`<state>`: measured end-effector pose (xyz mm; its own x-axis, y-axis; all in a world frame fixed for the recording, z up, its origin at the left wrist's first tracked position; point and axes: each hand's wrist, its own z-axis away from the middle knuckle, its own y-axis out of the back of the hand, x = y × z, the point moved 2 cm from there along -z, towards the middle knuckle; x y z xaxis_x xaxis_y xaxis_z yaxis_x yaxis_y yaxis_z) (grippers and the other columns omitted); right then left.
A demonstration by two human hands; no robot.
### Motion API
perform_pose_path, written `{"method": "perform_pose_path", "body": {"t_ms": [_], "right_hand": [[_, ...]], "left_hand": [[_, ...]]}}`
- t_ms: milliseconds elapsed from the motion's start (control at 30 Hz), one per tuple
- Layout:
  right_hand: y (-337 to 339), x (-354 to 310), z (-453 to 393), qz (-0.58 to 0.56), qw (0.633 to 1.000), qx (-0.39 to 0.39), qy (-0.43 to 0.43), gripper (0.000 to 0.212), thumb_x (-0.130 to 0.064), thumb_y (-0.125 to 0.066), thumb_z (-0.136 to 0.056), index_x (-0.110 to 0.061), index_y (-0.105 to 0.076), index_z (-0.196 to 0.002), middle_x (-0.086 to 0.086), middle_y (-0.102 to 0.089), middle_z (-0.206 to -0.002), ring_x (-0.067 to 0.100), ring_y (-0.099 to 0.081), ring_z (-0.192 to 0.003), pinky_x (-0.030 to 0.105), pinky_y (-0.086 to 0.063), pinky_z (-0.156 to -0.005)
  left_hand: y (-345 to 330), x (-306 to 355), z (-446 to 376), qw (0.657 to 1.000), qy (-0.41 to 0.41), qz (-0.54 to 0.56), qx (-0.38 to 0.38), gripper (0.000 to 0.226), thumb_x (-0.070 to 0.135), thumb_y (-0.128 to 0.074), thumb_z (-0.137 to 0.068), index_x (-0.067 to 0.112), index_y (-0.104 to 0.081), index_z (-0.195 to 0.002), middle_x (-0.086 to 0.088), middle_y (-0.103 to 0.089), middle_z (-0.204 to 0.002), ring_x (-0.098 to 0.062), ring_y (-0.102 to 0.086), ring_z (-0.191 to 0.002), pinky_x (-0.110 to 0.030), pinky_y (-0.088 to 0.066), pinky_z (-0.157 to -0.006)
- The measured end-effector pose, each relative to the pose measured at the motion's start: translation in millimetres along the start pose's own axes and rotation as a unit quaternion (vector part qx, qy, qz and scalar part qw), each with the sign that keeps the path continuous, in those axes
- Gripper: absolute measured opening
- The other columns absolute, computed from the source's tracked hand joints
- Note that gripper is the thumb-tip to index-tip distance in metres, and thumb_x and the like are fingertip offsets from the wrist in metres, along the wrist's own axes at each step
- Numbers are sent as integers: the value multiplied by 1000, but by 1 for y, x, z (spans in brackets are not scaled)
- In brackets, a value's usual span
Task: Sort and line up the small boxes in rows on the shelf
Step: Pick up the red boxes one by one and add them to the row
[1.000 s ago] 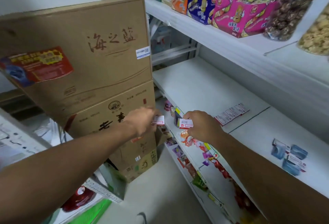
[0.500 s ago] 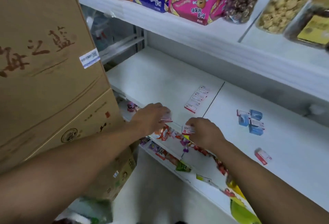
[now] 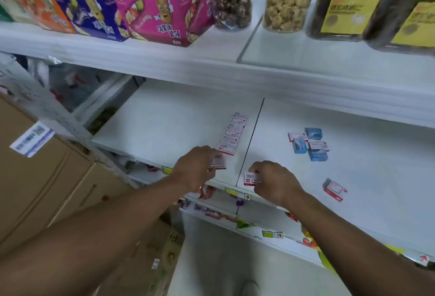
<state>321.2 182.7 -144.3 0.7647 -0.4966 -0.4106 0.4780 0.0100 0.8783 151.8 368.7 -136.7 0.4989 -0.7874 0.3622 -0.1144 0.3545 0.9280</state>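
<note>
Fingers [image 3: 213, 161] of the left hand [image 3: 194, 168] pinched a small red-and-white box [image 3: 218, 163] just above the front of the shelf [image 3: 164, 126], right beside the near end of a row of red-and-white boxes [image 3: 231, 134] that ran back along the seam between the two shelf boards. To its right, the right hand [image 3: 274, 181] pinched a second red-and-white box [image 3: 253, 178] between thumb and curled fingers, near the shelf's front edge and just across the seam. Farther right lay a loose cluster of blue and red boxes [image 3: 308, 143], unsorted, and a lone red box [image 3: 334, 189] well apart from them. The step in hand looked like extending the red row with the left hand's box. Next, that box would need to be laid flat and square against the last one in the row, then the right hand's box brought in behind it; the blue ones remained to be lined up.
</note>
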Motion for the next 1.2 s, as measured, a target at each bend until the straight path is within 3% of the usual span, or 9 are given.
{"method": "perform_pose_path", "body": {"t_ms": [233,500,767,967,1100,1200], "right_hand": [[-12,8,-18,-9,1000,-4,5,39,-21,-76,-84,-32,-67,-121,-4,-68,-117,19,-66,-105,36,-59,-84],[-33,16,-26,-66,997,-15,-47,36,-22,-79,-82,-34,-69,-114,-8,-70,-113,15,-66,-102,34,-59,-86],[-66,9,-28,-84,992,28,-90,36,-19,-78,-83,-31,-72,-117,-7,-71,-110,16,-63,-96,24,-46,-74],[-80,-2,-37,-71,990,38,-118,40,-19,-73,-80,-34,-69,-117,-7,-68,-109,17,-62,-97,34,-55,-80],[-84,-15,-49,-46,991,54,-112,41,-21,-74,-83,-33,-69,-122,-8,-69,-112,17,-61,-100,29,-54,-77],[-83,-32,-62,-39,992,54,-108,47,-22,-75,-86,-31,-68,-132,-6,-70,-119,19,-61,-108,31,-57,-84]], "left_hand": [[-14,-11,-24,1000,13,-16,13,49,27,-77,-95,31,-62,-142,3,-70,-132,-21,-63,-117,-43,-60,-94],[-48,-41,-65,999,-13,-22,21,48,41,-79,-92,36,-67,-139,-4,-71,-125,-19,-73,-94,-33,-66,-83],[-87,-60,-93,998,-69,2,1,44,27,-81,-91,33,-71,-134,-7,-68,-128,-25,-70,-108,-36,-62,-95],[-101,-72,-91,991,-126,28,32,44,24,-84,-91,24,-72,-133,1,-69,-138,-21,-60,-128,-38,-56,-108],[-94,-86,-78,986,-143,51,70,37,25,-81,-93,20,-73,-130,2,-69,-132,-20,-60,-121,-37,-57,-102],[-85,-103,-59,987,-113,67,96,28,22,-74,-97,19,-73,-125,1,-68,-127,-19,-60,-115,-35,-56,-98]]}}
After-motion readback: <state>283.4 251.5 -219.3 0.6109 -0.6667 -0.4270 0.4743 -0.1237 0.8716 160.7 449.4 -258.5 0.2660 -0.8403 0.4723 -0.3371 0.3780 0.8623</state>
